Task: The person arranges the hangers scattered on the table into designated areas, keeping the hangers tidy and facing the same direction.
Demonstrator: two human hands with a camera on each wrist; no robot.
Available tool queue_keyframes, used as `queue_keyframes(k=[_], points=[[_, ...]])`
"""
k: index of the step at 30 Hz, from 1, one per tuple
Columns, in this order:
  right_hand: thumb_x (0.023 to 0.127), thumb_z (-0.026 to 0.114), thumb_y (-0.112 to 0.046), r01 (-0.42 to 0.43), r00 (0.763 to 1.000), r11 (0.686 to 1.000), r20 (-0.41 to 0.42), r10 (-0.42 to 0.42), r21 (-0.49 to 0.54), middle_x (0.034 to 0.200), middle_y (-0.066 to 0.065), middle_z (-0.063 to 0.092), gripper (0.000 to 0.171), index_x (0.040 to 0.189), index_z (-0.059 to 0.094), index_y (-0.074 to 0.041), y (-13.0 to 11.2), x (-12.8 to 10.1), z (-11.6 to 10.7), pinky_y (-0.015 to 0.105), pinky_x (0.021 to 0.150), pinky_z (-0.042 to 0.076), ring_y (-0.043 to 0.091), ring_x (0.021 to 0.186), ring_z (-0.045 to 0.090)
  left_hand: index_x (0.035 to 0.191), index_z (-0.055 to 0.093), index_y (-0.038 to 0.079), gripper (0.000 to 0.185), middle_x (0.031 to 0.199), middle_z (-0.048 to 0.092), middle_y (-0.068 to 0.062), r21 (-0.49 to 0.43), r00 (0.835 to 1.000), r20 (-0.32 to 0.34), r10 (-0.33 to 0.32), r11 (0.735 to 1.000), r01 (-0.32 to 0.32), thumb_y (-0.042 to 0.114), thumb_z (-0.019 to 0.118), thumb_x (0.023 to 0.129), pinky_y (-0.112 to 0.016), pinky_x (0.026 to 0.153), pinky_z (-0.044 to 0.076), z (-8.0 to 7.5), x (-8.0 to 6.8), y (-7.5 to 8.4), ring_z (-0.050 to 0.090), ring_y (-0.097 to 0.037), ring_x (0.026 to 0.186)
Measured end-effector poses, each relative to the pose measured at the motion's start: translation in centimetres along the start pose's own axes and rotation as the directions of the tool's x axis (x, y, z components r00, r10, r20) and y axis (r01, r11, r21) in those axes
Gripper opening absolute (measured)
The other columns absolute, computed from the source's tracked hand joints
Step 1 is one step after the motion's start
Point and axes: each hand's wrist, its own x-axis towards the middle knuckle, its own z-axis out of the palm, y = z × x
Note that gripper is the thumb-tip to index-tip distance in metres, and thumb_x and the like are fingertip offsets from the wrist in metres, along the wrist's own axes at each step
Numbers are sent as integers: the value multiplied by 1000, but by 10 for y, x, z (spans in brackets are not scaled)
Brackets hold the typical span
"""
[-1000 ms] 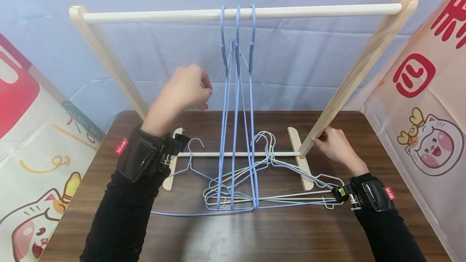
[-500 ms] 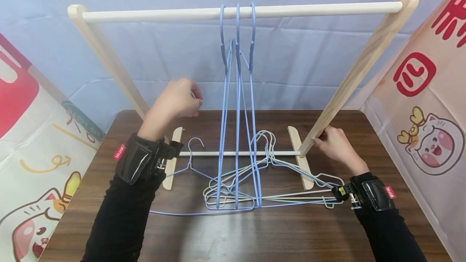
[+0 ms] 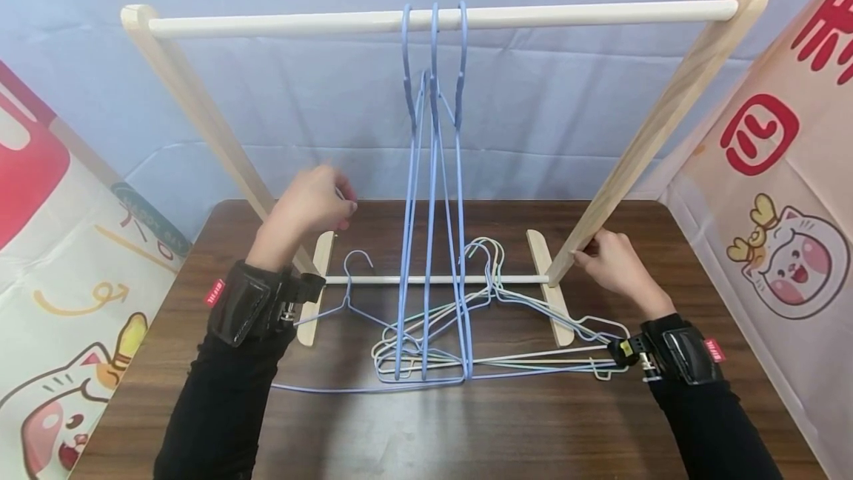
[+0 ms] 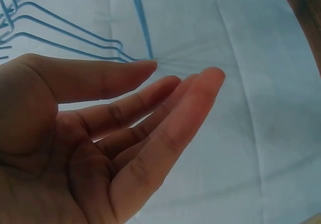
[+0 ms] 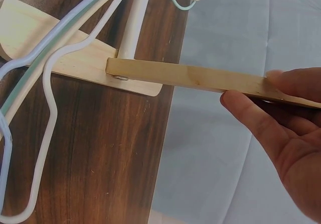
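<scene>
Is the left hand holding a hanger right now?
No, the left hand is bare, its fingers loosely extended with nothing between them, and the blue hangers lie beyond it, untouched.

Three hung hangers (image 3: pixel 433 191) split the rack's (image 3: pixel 200 106) opening, leaving open gaps on either side, while a hanger pile (image 3: pixel 480 347) and the lower rod (image 3: pixel 373 280) clutter the table (image 3: pixel 466 428).

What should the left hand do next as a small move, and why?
Probably lower the left hand to the loose hanger on the table below it and pinch its hook. The hand is empty, fingers relaxed, and three hangers hang on the rail, while the right hand steadies the rack's leg.
</scene>
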Motion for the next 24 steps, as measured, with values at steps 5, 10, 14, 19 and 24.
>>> queue_keyframes(k=[5,10,14,19,24], points=[[82,58,4,1,1000,1000,-4,-1,-1,83,28,62,21,99,54,16,-1,0,0,40,59,48,39,75,61,94,61,1,12,69,65,-6,0,1000,14,-11,1000,11,8,55,86,-34,69,45,7,2,-11,62,-20,68],[83,58,3,-7,1000,1000,2,7,7,84,29,62,22,100,53,16,-1,0,0,40,59,48,39,76,61,91,63,0,12,65,62,-5,6,999,34,-11,1000,11,8,55,85,-33,66,45,16,6,-27,60,-20,66],[83,59,3,-19,1000,1000,11,18,8,84,28,62,22,100,54,16,-2,0,0,39,59,48,39,76,61,92,64,1,14,64,62,-5,16,999,41,-31,999,30,9,56,85,-32,63,44,24,9,-38,58,-19,65],[83,59,3,-21,1000,1000,10,21,7,84,28,62,22,100,54,16,-1,0,0,40,60,48,39,77,61,90,67,4,13,58,60,0,36,997,49,-67,997,65,11,57,84,-32,64,43,36,12,-49,56,-19,65],[83,59,3,-19,1000,1000,9,19,11,85,29,62,22,101,54,16,-1,0,0,41,60,48,39,77,61,87,68,5,13,54,58,0,30,995,66,-78,997,76,8,57,81,-30,62,42,46,13,-60,56,-19,64]])
